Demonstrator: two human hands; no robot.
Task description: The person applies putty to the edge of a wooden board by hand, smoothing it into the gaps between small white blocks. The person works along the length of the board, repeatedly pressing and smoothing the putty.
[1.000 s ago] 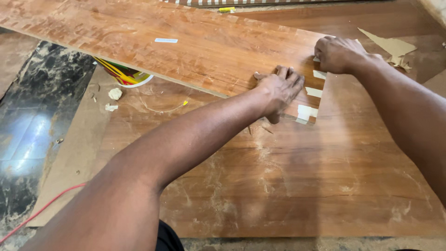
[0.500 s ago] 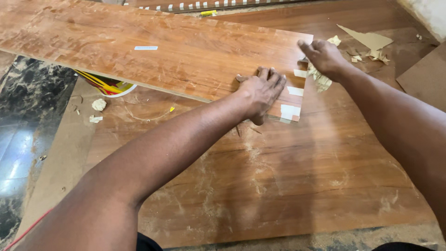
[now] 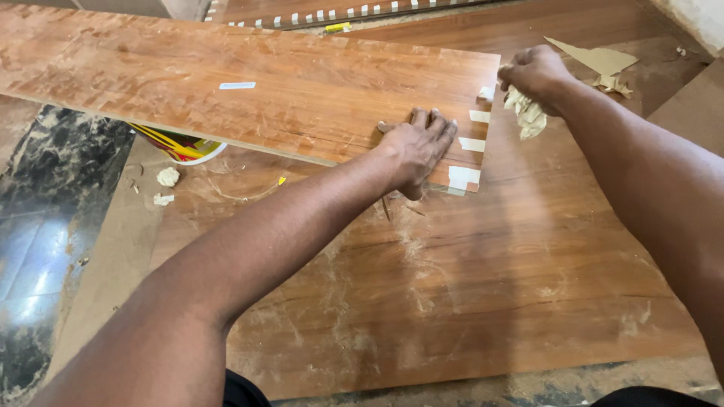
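A long reddish wood panel (image 3: 249, 90) is pinned flat by the left hand (image 3: 417, 148) near its taped end, while a wad of crumpled tape (image 3: 528, 114) is gripped in the right hand (image 3: 534, 73) just off that edge, everything being laid over a bigger dusty board (image 3: 467, 286).

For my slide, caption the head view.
Left hand presses a laminated board; right hand grips crumpled tape.
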